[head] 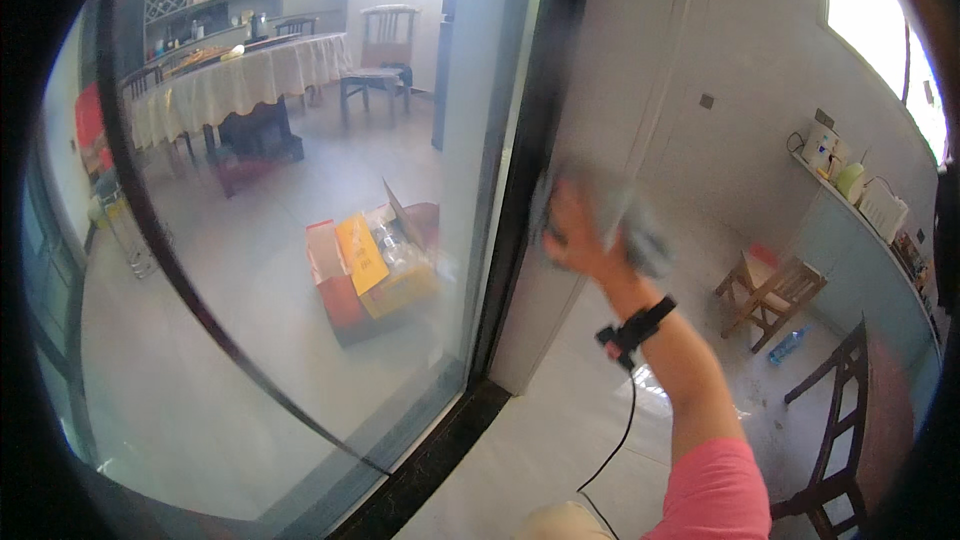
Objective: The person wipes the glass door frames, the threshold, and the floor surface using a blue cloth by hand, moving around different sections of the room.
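Note:
My right hand [581,232] is pressed to a grey cloth [626,210] against the pale wall edge [607,90] beside a dark door frame [517,217]. Hand and cloth are blurred; parts of the cloth hang out past the fingers on both sides. A black strap with a small device [634,330] and a cable sits round the wrist, below a pink sleeve. To the left of the frame stands a large glass panel [262,240]. My left hand is out of view.
Through the glass show an open cardboard box [349,307], a cloth-covered table [247,90] and a chair [386,75]. At right are wooden chairs [784,292], a blue plastic bottle [787,346] and a counter [862,240] with kitchen items. A dark door sill [442,457] crosses the floor.

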Action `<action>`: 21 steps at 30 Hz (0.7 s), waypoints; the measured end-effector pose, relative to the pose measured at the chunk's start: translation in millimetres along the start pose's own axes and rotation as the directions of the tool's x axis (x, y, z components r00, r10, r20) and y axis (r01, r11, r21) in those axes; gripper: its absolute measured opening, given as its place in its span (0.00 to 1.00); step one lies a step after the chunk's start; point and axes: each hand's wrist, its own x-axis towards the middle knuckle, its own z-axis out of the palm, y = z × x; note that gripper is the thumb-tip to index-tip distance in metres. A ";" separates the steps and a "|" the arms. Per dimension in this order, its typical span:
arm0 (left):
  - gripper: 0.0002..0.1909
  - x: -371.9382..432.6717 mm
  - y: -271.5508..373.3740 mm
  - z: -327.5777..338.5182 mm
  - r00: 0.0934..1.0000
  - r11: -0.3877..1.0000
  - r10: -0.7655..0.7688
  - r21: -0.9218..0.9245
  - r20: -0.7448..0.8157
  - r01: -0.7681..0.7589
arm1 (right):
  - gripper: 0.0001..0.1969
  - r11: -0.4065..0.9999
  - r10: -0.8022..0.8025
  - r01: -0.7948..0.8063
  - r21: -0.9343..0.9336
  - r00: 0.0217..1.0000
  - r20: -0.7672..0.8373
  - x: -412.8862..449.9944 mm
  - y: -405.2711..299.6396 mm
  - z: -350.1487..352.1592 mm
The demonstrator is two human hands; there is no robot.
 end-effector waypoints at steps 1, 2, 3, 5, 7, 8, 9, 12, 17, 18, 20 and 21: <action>0.19 2.5 10.0 -10.4 0.984 0.983 0.174 0.058 -0.030 -0.172 | 0.26 0.998 -0.022 0.033 -0.047 0.978 0.207 -14.3 -10.2 10.1; 0.19 1.4 -3.7 -9.7 0.990 0.985 0.133 0.106 0.042 -0.137 | 0.26 0.993 -0.044 0.083 -0.080 0.914 0.403 -27.6 -19.3 16.7; 0.18 -0.2 -7.8 -0.2 0.993 0.993 0.090 0.075 0.080 -0.096 | 0.26 0.987 -0.151 0.159 -0.029 0.970 0.192 -47.9 0.7 58.7; 0.18 -4.6 -3.4 8.2 0.995 0.999 0.024 0.021 0.101 -0.026 | 0.26 0.968 -0.248 0.249 0.020 0.968 -0.031 -58.1 9.4 72.6; 0.18 -7.8 -3.5 0.4 0.998 1.000 -0.015 0.019 0.068 0.014 | 0.25 0.934 -0.213 0.149 -0.324 0.962 -0.172 -22.2 31.1 41.3; 0.18 -10.0 -2.1 -5.0 0.998 0.999 -0.039 0.021 0.048 0.038 | 0.24 0.875 -0.214 0.073 -0.478 0.945 -0.247 4.5 48.3 20.9; 0.18 -11.8 -0.4 -4.6 0.997 0.998 -0.061 0.004 0.038 0.060 | 0.24 0.782 -0.229 -0.014 -0.623 0.923 -0.309 29.8 70.9 -4.1; 0.18 -11.1 12.3 -9.1 0.981 0.977 -0.194 -0.089 -0.020 0.191 | 0.21 0.922 -0.037 -0.229 -0.314 0.753 -0.657 124.2 134.8 -96.8; 0.21 -14.3 -68.4 10.3 0.995 0.894 0.094 0.439 0.021 -0.093 | 0.24 0.835 0.162 -0.488 -0.254 0.660 -0.734 187.1 176.3 -169.9; 0.18 -5.7 -86.9 36.4 0.926 0.913 -0.375 0.162 -0.027 0.375 | 0.22 0.887 0.174 -0.418 -0.194 0.694 -0.699 176.4 155.1 -185.6; 0.17 4.6 -149.5 56.5 0.688 0.690 -0.724 0.044 0.045 0.723 | 0.20 0.935 0.221 -0.346 -0.082 0.746 -0.628 155.3 130.2 -158.5; 0.20 -13.3 -123.0 71.6 0.771 0.774 -0.633 -0.065 -0.071 0.630 | 0.21 0.971 0.217 -0.235 0.047 0.778 -0.589 147.9 119.7 -137.2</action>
